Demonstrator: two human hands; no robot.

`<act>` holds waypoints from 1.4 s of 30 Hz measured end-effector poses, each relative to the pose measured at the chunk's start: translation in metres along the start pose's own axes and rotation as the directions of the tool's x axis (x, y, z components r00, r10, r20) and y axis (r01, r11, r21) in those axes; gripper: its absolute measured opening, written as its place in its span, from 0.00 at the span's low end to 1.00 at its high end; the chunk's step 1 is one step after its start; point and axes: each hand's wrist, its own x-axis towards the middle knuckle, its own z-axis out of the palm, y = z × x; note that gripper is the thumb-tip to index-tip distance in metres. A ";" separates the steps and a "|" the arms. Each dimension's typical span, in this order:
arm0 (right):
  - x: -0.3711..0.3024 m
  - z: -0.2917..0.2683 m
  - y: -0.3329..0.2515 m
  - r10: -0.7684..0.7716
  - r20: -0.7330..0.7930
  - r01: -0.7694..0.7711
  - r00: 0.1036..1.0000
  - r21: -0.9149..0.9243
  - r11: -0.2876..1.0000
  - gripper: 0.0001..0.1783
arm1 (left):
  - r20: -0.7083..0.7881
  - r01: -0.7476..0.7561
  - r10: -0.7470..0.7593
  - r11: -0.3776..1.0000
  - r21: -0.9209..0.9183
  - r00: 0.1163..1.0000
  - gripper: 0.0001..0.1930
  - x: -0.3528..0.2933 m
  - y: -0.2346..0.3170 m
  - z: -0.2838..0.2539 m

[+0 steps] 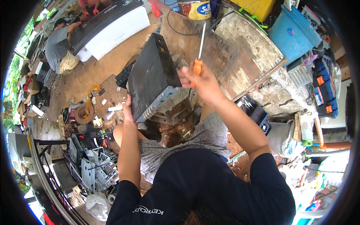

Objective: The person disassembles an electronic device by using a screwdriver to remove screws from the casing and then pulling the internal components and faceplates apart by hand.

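Note:
A flat black metal electronics case (152, 80) is held tilted up in front of me, over my lap. Connectors and a slotted edge show along its near side. My left hand (128, 109) grips the case by its lower left edge, most of its fingers hidden behind it. In my right hand (202, 80) is a screwdriver (197, 67) with an orange handle, its long metal shaft pointing up and away from me. Fingertips of that hand reach the right edge of the case. Below the case stands a grey metal block or frame (172, 112), partly covered by it.
Beyond lies a worn wooden board (247, 48), with a printed tin can (197, 10) past it. A blue bin (292, 32) stands far right. Scrap metal parts (97, 168) pile up at left, near a tape roll (84, 113). Other people (58, 47) work at the far left.

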 end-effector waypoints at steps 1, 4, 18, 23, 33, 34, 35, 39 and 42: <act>-0.003 0.004 -0.001 -0.027 -0.001 0.027 1.000 0.011 1.000 0.18 | 0.005 -0.016 0.016 1.000 -0.002 1.000 0.34 0.001 -0.003 0.000; -0.013 0.006 0.001 -0.134 0.072 0.134 0.988 0.016 0.991 0.17 | 0.031 -0.086 0.087 0.996 -0.038 0.996 0.35 0.001 -0.015 0.008; -0.019 0.016 -0.044 -0.146 0.007 0.090 0.989 -0.817 0.570 0.44 | 0.097 -0.173 0.183 0.980 -0.101 0.978 0.39 -0.008 -0.025 0.014; 0.030 0.002 -0.027 -0.318 0.080 0.283 0.945 -0.688 0.668 0.36 | 0.101 -0.131 0.119 0.984 0.117 0.988 0.46 -0.004 -0.045 0.019; 0.066 -0.003 0.010 -0.105 0.435 0.435 0.894 -0.789 0.433 0.33 | 0.294 -0.496 0.633 0.165 0.853 0.716 0.71 -0.012 0.028 0.039; 0.071 -0.011 0.018 -0.112 0.477 0.473 0.872 -0.759 0.448 0.33 | 0.345 -0.520 0.597 0.144 0.842 0.724 0.66 -0.012 0.034 0.049; 0.076 -0.019 0.023 -0.121 0.515 0.507 0.849 -0.728 0.462 0.33 | 0.299 -0.475 0.503 0.268 0.838 0.811 0.59 -0.011 0.037 0.055; 0.088 -0.031 0.022 -0.036 0.543 0.506 0.839 -0.753 0.420 0.33 | 0.206 -0.380 0.344 0.575 0.725 0.916 0.35 -0.011 0.025 0.062; 0.075 -0.008 -0.024 0.030 0.500 0.490 0.866 -0.858 0.151 0.30 | 0.183 -0.410 0.399 0.615 0.673 0.898 0.28 -0.018 0.012 0.051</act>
